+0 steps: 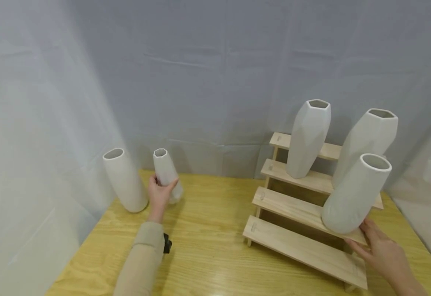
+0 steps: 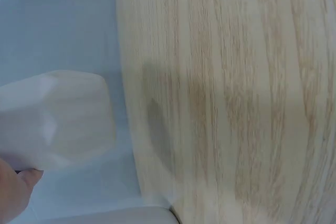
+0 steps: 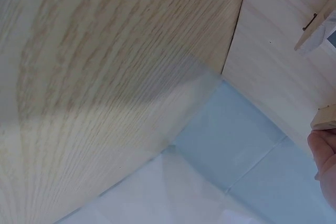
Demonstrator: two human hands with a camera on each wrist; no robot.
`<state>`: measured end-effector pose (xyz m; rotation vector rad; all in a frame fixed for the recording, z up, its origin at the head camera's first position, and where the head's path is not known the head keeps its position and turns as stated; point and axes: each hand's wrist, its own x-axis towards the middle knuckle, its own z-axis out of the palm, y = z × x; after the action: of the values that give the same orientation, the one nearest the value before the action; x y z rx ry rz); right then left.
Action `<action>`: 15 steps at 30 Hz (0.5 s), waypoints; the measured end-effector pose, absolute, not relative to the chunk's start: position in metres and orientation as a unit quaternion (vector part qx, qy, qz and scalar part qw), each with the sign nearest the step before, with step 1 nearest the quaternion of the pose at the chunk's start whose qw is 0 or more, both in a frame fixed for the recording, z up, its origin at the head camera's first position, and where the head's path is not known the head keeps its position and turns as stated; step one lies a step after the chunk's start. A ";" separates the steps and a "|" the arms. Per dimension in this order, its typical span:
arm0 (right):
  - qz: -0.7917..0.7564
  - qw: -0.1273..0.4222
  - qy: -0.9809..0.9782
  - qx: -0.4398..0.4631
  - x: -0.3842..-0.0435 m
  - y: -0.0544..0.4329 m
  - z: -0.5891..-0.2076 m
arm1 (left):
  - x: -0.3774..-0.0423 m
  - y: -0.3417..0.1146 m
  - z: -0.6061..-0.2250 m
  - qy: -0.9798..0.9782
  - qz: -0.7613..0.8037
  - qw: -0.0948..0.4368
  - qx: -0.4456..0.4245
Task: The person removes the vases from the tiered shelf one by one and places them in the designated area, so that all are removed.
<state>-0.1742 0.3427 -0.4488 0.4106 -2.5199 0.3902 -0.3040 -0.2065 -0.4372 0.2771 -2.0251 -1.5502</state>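
My left hand (image 1: 158, 195) grips a small white faceted vase (image 1: 166, 172) near the table's back edge. In the left wrist view the vase (image 2: 68, 116) shows its faceted lower end, with a shadow apart from it on the wood. Just to its left stands a taller, smooth white vase (image 1: 125, 181). On the right, my right hand (image 1: 385, 253) pinches the end of a shelf on the stepped wooden stand (image 1: 289, 205). A round-mouthed white vase (image 1: 356, 197) stands on that shelf, right above the fingers. The right wrist view shows the hand (image 3: 326, 163) at the board's end.
Two tall faceted white vases, one (image 1: 309, 139) at left and one (image 1: 367, 142) at right, stand on the stand's upper steps. The stand's lowest step (image 1: 300, 248) bears nothing. Under everything is a yellow wooden table (image 1: 208, 246), with a grey curtain (image 1: 215, 90) behind.
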 end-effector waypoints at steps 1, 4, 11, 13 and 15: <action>0.144 0.278 -0.937 0.154 -0.175 0.343 -0.449 | -0.304 -0.209 -0.438 -0.756 -0.582 0.283 0.105; 0.140 0.288 -0.934 0.160 -0.176 0.343 -0.451 | -0.303 -0.215 -0.438 -0.756 -0.580 0.283 0.108; 0.141 0.305 -0.928 0.163 -0.174 0.344 -0.452 | -0.302 -0.221 -0.442 -0.769 -0.565 0.278 0.110; 0.143 0.297 -0.931 0.159 -0.174 0.344 -0.451 | -0.302 -0.223 -0.443 -0.771 -0.561 0.280 0.115; 0.143 0.288 -0.934 0.155 -0.174 0.343 -0.450 | -0.302 -0.225 -0.445 -0.770 -0.558 0.286 0.117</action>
<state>-0.1741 0.3430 -0.4504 0.4139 -2.4954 0.3828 -0.3024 -0.2253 -0.4447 0.3123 -2.0587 -1.4906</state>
